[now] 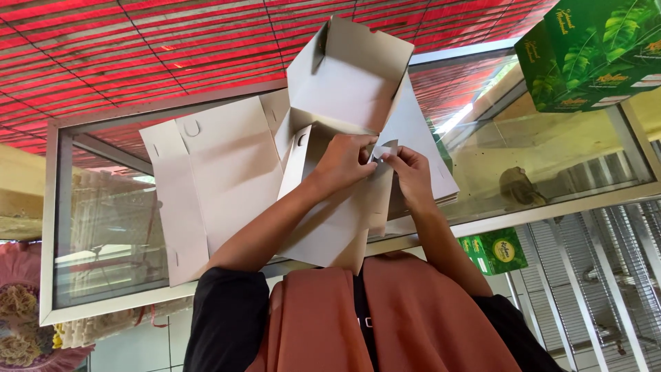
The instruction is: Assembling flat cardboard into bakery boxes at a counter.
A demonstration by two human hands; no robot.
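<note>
Folding a half-formed white cardboard box [344, 89], I work at the centre of the view, over a glass-topped display case [551, 158]. My left hand [342, 162] and right hand [412, 172] sit close together, fingertips almost meeting, both pinched on a small tab [387, 148] of the box at its front wall. One end of the box stands raised at 12 o'clock from my hands, its inner walls visible. A flat, unfolded box blank [213, 179] lies touching it at 9 o'clock, with slits and a curved cut along its edge. More flat sheets [427, 151] lie beneath the box at 3 o'clock. Green leaf-printed boxes [592, 52] stand stacked at 1 o'clock, well apart from my hands; a smaller green box [496, 251] sits at 5 o'clock, below the case edge. A pink tray of pale noodle-like food [21, 324] shows at 8 o'clock. My rust-coloured scarf [385, 324] fills 6 o'clock.
</note>
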